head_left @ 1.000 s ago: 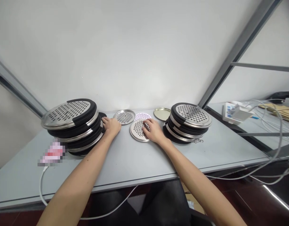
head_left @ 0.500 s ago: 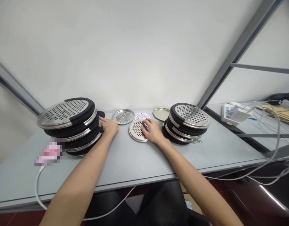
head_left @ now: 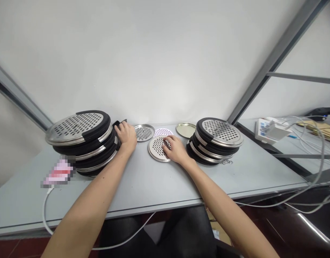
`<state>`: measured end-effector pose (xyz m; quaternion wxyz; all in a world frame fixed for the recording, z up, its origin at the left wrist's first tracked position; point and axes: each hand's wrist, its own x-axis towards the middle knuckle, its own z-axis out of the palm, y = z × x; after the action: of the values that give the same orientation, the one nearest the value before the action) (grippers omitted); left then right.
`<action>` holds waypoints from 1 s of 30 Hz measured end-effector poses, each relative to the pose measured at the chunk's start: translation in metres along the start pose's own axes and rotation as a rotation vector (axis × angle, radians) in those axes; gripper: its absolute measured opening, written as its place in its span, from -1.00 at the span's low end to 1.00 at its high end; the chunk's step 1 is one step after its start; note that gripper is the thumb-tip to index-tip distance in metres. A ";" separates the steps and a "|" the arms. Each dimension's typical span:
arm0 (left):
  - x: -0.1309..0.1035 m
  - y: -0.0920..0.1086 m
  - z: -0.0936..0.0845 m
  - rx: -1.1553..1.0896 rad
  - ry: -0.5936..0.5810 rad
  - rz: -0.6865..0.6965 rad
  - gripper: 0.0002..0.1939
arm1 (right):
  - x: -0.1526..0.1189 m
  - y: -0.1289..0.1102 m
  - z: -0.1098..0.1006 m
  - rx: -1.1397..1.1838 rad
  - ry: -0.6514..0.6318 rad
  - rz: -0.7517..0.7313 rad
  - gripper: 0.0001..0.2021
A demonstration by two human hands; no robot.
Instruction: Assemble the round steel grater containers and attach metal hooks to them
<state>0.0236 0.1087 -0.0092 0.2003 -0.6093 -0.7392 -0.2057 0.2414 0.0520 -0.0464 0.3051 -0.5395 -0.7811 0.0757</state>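
My left hand (head_left: 127, 137) is closed on a flat black piece (head_left: 119, 124) behind the left stack. The piece is raised off the table, and its full shape is hidden by my fingers. My right hand (head_left: 176, 150) rests on a round slotted metal plate (head_left: 156, 152), thumb and fingers apart. Beyond it lie a metal disc with raised holes (head_left: 144, 133), a white perforated disc (head_left: 163, 132) and a shallow gold-coloured round lid (head_left: 185, 130). To either side stand a left stack (head_left: 81, 127) and a right stack (head_left: 220, 130) of slotted metal plates with black rims.
A blurred pink item (head_left: 59, 172) with a white cable lies by the left stack. Wire clips (head_left: 226, 162) touch the right stack. On the right, past the grey frame (head_left: 251, 93), are a white power strip (head_left: 262, 132), loose cables and cardboard (head_left: 323, 132). A wall rises behind the table.
My left hand has lifted the black piece off the table and moved slightly up. My right hand stays on the slotted plate. The view has shifted a little.
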 end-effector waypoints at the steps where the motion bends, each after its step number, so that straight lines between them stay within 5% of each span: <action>1: 0.001 0.001 -0.003 -0.031 0.004 0.054 -0.54 | 0.000 0.000 0.000 0.000 0.000 0.000 -0.70; 12: -0.003 0.002 -0.011 -0.305 0.126 0.248 -0.60 | 0.000 0.000 0.002 0.007 0.006 -0.009 -0.70; 16: -0.016 0.002 -0.015 -0.513 0.286 0.507 -0.63 | 0.000 -0.004 -0.001 0.087 0.074 -0.004 -0.72; 21: -0.054 0.000 -0.036 -0.729 0.514 0.960 -0.78 | 0.004 -0.013 -0.009 0.542 0.295 0.205 -0.58; 26: -0.083 -0.010 -0.048 -0.784 0.521 1.035 -0.77 | 0.009 -0.022 -0.016 1.273 0.161 0.361 -0.71; 30: -0.089 -0.016 -0.051 -0.777 0.508 0.971 -0.75 | 0.009 -0.025 -0.022 1.503 0.156 0.388 -0.73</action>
<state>0.0255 0.0049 -0.0159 0.2039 -0.8331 -0.1835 -0.4803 0.2316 0.0450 -0.0140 0.6242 -0.3188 -0.3881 0.5984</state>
